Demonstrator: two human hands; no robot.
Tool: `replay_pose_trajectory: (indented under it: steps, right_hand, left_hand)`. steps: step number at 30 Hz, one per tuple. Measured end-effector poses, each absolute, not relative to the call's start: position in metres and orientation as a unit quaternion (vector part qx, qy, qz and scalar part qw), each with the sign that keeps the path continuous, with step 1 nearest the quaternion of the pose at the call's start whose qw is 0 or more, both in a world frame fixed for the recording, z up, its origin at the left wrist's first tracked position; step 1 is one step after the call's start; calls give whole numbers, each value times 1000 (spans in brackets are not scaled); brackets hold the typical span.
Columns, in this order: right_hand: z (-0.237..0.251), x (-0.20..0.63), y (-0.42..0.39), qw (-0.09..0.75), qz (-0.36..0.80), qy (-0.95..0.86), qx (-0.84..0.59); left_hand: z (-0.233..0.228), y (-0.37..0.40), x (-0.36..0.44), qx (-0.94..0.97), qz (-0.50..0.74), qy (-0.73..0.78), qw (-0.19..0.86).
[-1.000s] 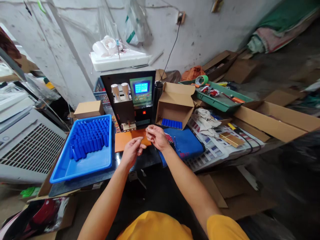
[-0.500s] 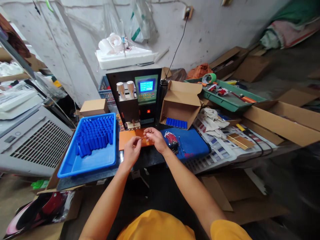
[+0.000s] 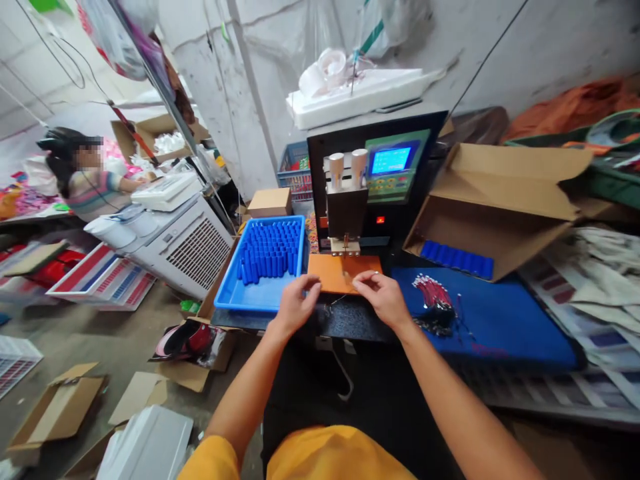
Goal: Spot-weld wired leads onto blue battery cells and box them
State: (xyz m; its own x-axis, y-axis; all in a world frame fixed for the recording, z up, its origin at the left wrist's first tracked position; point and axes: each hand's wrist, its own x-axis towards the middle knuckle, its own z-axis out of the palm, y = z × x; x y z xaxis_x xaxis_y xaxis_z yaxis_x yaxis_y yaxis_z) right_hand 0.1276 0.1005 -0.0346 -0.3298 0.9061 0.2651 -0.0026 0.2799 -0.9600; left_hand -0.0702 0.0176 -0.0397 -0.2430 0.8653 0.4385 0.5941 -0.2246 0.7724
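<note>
Both hands, left hand (image 3: 296,305) and right hand (image 3: 383,296), pinch a thin wire (image 3: 336,301) at the counter's (image 3: 350,320) front edge; it looks light, bendy; hold its ends.

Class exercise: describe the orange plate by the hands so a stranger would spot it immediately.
Find the black benchtop machine with the blue screen. Directly below its twin white-capped posts lies a flat orange rectangular plate, with the left hand and right hand at its near edge. It is the only orange slab, between the blue plastic tray and blue mat.
</note>
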Motion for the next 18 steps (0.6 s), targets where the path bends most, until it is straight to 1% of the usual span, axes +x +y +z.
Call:
replay_pose_trajectory:
  steps: [2, 4, 7, 10, 12, 14, 16, 18]
  right_hand:
    - [-37, 130, 100, 471, 490, -643, -355]
    - [-39, 130, 99, 474, 492, -636, -359]
    - [-40, 129, 97, 475, 495, -633, -358]
    - [-39, 127, 95, 469, 500, -636, -354]
    - [-39, 126, 94, 466, 506, -634, -354]
    - [-40, 126, 95, 466, 510, -630, -355]
    - [-42, 127, 95, 467, 514, -626, -356]
    - [-42, 127, 96, 470, 517, -621, -356]
  left_hand:
    - [-38, 12, -111, 572, 452, 681, 67]
    - [-37, 11, -152, 525, 356, 773, 7]
    - [-35, 14, -192, 477, 185, 859, -12]
    - [-35, 19, -200, 460, 95, 882, -12]
    - [-36, 21, -198, 459, 75, 885, -16]
    - [-38, 22, -198, 458, 84, 885, -16]
    - [-41, 20, -201, 456, 146, 878, -16]
    - [-42, 16, -205, 446, 254, 858, -10]
